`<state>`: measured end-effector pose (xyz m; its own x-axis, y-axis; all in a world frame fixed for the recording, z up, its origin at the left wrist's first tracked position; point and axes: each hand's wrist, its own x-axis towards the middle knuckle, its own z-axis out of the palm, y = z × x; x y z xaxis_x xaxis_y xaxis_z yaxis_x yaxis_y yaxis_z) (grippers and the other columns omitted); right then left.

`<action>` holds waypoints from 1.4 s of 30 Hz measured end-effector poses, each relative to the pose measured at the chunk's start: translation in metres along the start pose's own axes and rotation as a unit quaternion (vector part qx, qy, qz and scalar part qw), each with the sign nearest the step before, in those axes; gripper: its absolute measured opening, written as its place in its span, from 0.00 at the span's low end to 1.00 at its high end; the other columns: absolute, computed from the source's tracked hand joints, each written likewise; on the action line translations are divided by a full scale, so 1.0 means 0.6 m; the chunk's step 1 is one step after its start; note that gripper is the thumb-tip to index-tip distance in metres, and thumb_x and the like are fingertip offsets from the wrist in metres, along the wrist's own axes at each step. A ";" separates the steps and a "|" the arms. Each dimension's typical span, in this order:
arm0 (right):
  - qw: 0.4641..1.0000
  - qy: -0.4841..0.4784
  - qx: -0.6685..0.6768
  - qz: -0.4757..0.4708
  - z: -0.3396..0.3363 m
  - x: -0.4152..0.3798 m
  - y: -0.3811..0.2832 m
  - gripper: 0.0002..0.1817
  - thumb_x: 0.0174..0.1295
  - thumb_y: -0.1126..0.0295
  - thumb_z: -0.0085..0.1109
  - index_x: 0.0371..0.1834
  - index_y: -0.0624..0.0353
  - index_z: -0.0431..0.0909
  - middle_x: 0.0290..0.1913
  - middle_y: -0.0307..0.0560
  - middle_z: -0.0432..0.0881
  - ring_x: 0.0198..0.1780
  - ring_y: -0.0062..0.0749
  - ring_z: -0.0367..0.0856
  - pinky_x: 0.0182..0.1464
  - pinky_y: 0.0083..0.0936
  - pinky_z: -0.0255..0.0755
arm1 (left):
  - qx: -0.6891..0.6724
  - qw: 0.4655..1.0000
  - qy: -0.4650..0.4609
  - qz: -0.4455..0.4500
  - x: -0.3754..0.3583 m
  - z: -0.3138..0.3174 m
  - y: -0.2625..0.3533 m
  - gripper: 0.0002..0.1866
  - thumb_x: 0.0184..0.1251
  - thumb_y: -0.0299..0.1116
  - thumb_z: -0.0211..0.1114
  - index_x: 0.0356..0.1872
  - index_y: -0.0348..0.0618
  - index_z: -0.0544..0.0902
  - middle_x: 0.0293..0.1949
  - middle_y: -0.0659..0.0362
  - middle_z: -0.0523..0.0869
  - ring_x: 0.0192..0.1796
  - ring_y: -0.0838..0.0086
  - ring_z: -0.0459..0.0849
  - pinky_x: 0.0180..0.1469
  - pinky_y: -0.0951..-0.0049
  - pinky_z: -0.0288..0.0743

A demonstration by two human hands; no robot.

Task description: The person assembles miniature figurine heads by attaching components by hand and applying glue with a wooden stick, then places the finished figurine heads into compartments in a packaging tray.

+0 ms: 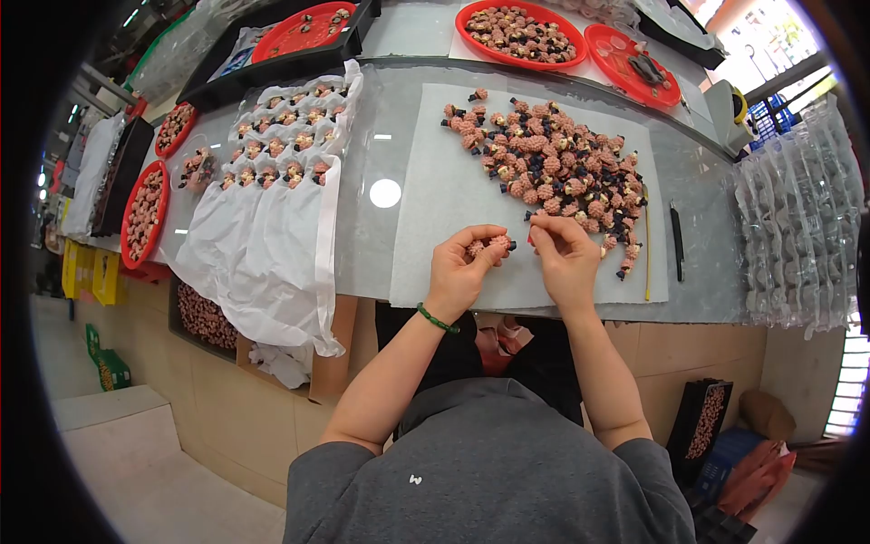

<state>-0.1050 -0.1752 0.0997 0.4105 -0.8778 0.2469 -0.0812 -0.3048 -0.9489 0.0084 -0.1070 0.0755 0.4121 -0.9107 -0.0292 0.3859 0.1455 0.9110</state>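
My left hand, a green bead bracelet at its wrist, pinches a small pink, knobbly figurine with a dark end pointing right. Close beside it, my right hand has thumb and forefinger pressed together; whatever they hold is too small to make out. Both hands are over a white sheet at the table's near side. Just beyond the right hand spreads a loose pile of similar pink figurines with dark and cream parts.
Left of the sheet, figurines sit in rows in a paper-lined tray. A yellow stick and a black pen-like tool lie at right, near stacked clear plastic trays. Red trays line the back.
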 end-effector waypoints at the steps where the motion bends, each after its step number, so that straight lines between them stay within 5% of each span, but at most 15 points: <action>1: 1.000 -0.007 0.002 -0.014 0.001 0.000 -0.006 0.06 0.51 0.82 0.53 0.32 0.66 0.76 0.31 0.40 0.74 0.29 0.17 0.72 0.31 0.11 0.66 | 0.000 1.000 0.003 0.002 0.002 -0.002 0.001 0.10 0.56 0.24 0.58 0.40 0.33 0.76 0.29 0.60 0.80 0.30 0.83 0.76 0.33 0.85 0.70; 15: 0.997 0.032 -0.051 -0.045 0.000 0.009 0.012 0.06 0.48 0.82 0.55 0.30 0.64 0.77 0.29 0.44 0.76 0.27 0.23 0.75 0.28 0.15 0.68 | -0.015 1.000 -0.014 -0.011 0.002 -0.002 -0.001 0.10 0.57 0.23 0.57 0.41 0.32 0.75 0.32 0.57 0.80 0.32 0.81 0.77 0.36 0.84 0.71; 18: 0.996 -0.022 -0.043 -0.081 0.002 -0.008 -0.007 0.06 0.51 0.83 0.53 0.32 0.66 0.76 0.32 0.42 0.74 0.30 0.19 0.74 0.30 0.12 0.67 | -0.015 1.000 -0.005 -0.012 0.001 -0.006 -0.001 0.10 0.57 0.24 0.57 0.41 0.32 0.75 0.32 0.57 0.80 0.32 0.81 0.77 0.36 0.84 0.71; 31: 0.998 -0.015 -0.045 -0.038 -0.012 0.010 0.017 0.06 0.52 0.83 0.53 0.33 0.67 0.76 0.34 0.42 0.74 0.31 0.19 0.73 0.33 0.12 0.68 | -0.004 1.000 -0.017 -0.004 0.000 -0.002 -0.001 0.11 0.57 0.23 0.56 0.42 0.32 0.74 0.33 0.57 0.80 0.31 0.81 0.76 0.36 0.84 0.71; 42: 0.996 0.071 0.014 -0.061 -0.076 0.026 0.000 0.07 0.54 0.80 0.53 0.37 0.65 0.74 0.34 0.40 0.75 0.34 0.19 0.74 0.37 0.13 0.69 | -0.021 0.999 -0.033 0.013 0.001 -0.008 0.000 0.11 0.58 0.23 0.55 0.43 0.32 0.74 0.36 0.56 0.80 0.34 0.81 0.76 0.38 0.83 0.70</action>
<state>-0.1400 -0.2060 0.1124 0.2834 -0.8785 0.3846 -0.0125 -0.4044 -0.9145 0.0125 -0.1056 0.0737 0.3673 -0.9298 0.0225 0.4115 0.1841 0.8926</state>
